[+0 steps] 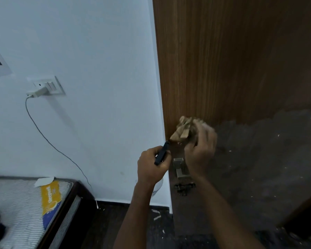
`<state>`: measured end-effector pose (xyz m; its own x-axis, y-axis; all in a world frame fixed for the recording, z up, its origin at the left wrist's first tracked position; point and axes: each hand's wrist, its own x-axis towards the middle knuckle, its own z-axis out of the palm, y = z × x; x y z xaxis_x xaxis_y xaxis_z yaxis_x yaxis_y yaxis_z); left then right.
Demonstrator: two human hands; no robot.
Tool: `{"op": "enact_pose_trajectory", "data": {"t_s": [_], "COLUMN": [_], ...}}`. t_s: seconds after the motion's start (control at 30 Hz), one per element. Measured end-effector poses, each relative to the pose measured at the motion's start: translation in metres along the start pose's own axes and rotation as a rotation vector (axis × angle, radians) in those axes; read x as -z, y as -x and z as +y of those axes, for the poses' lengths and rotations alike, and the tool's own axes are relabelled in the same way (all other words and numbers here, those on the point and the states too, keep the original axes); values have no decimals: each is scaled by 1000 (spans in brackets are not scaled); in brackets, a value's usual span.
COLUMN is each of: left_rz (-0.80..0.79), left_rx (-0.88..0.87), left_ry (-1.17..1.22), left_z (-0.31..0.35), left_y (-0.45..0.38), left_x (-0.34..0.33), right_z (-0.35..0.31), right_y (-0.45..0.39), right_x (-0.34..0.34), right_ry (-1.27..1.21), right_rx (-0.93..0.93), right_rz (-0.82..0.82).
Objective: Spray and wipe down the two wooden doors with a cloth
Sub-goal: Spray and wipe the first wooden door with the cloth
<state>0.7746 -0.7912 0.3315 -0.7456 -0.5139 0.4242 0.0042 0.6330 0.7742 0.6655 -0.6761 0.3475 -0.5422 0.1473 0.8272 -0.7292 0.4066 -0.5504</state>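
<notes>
Up close at a wooden door (232, 69), we hold a crumpled tan cloth (182, 130) against its left edge with our right hand (200, 150). The fingers curl round the bunched cloth and pinch it, though the hand is blurred and we cannot tell each finger apart. The cloth touches the wood just above a metal handle (180, 168), which sits partly behind our right wrist, with a dark latch (184, 187) below it.

Our left hand (150, 166) is just beside the door's edge, its fingers wrapped tightly round a spray bottle (158, 186). The bottle's black nozzle (162, 153) juts up out of the fist towards the cloth, its tip nearly touching the cloth's lower corner. The pale body of the bottle shows only as a sliver below the hand.

The door's upper part is warm brown with a fine vertical grain; its lower right part looks darker and duller, flecked with small pale specks.

To the left, a white wall (97, 69) carries a switch plate (48, 85) with a charger (37, 91) plugged in, its thin cable (43, 135) trailing down towards a mattress (25, 203) on a dark frame in the lower left corner. A yellow label (51, 198) lies on the mattress. The floor (115, 221) below is dark, scattered with pale scraps.
</notes>
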Motion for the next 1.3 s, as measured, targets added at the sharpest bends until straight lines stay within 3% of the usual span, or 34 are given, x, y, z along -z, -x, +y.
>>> {"op": "enact_pose_trajectory", "data": {"t_s": [0.07,0.27,0.4,0.5,0.7,0.77,0.9,1.13,1.3], "left_rz": [-46,-17,88,140,158,173,162,120,93], "left_rx": [37,91,58,43,-4,12,-3,-20,-18], "left_ry": [-81,-209,-11,70,38,42,66,55,85], "left_z": [-10,-10,-4,0,6,6,16,26,38], "left_y": [9,20,14,7,3,1,-6,-8,-12], "left_x": [-6,-18,-17,-17,-17,-15,-14,-26,-38], "right_z": [-11,-5,28,42,7,16,42,20,77], "right_y": [-25,-17,46,74,24,40,88,-1,50], "right_x": [2,-1,-5,3,-11,-15,-3,-3,16], "right_ry": [-27,77,105,63,50,58,35,46,141], "right_rx": [-57,115,259,267,226,251,188,161,312], "right_rz": [53,-12,-210,-364,-96,-134,-382,-58,-266]}}
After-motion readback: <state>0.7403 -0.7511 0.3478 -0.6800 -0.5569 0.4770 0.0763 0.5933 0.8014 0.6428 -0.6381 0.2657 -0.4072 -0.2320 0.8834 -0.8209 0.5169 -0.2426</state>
